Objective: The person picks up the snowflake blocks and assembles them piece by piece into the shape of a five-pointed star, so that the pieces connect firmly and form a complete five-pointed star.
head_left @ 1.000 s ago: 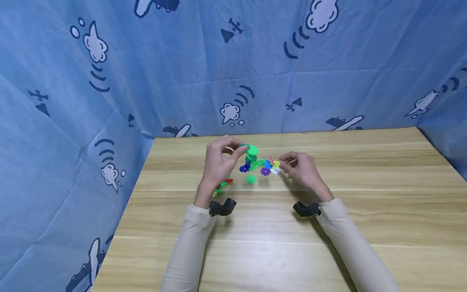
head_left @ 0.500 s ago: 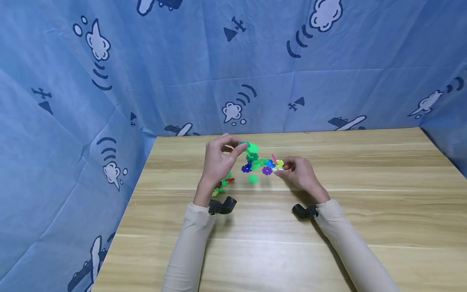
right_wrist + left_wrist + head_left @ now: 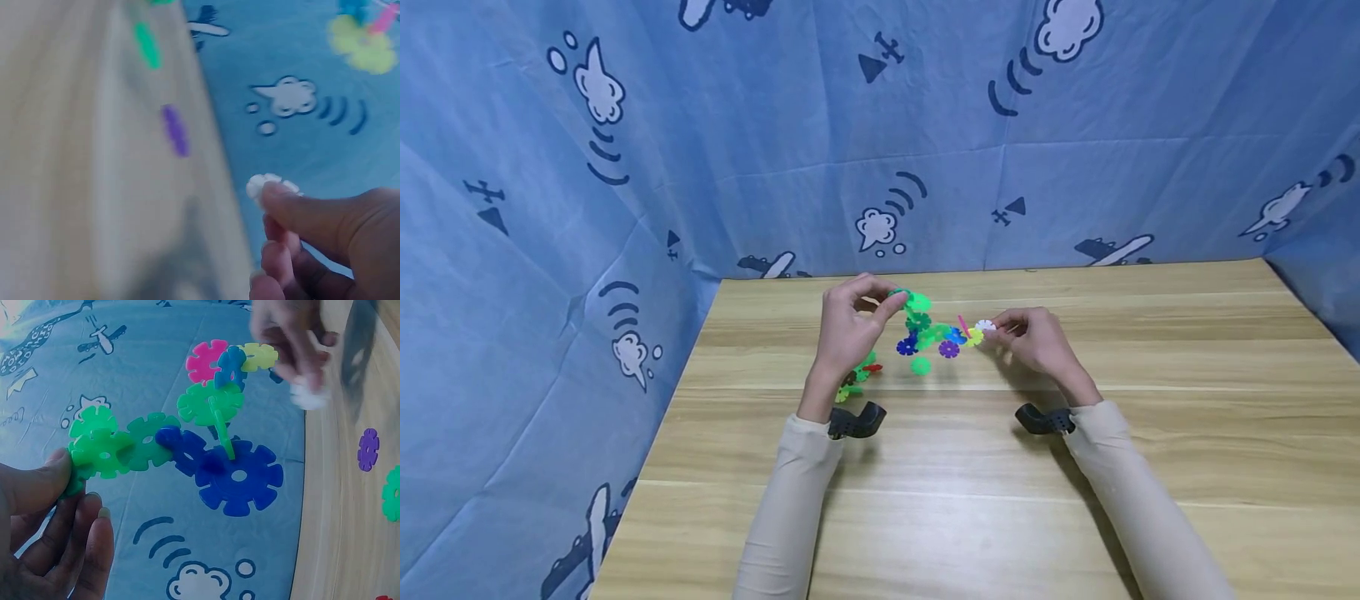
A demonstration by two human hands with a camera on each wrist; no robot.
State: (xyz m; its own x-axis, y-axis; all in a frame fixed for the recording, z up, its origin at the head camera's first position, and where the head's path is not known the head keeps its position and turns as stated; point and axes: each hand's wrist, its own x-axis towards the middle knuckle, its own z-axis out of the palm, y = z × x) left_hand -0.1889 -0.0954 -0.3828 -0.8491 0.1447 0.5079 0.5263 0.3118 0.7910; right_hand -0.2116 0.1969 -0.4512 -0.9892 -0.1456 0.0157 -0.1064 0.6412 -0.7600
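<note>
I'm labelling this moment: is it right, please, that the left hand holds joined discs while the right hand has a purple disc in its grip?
Not quite: the right hand has a white disc in its grip, as the right wrist view shows, while the left hand holds joined discs.

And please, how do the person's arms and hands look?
The left sleeve and right sleeve are long, plain beige, ending near the wrists. Black, bent wrist cameras are worn there, one per arm. The left hand and right hand wear no gloves.
</note>
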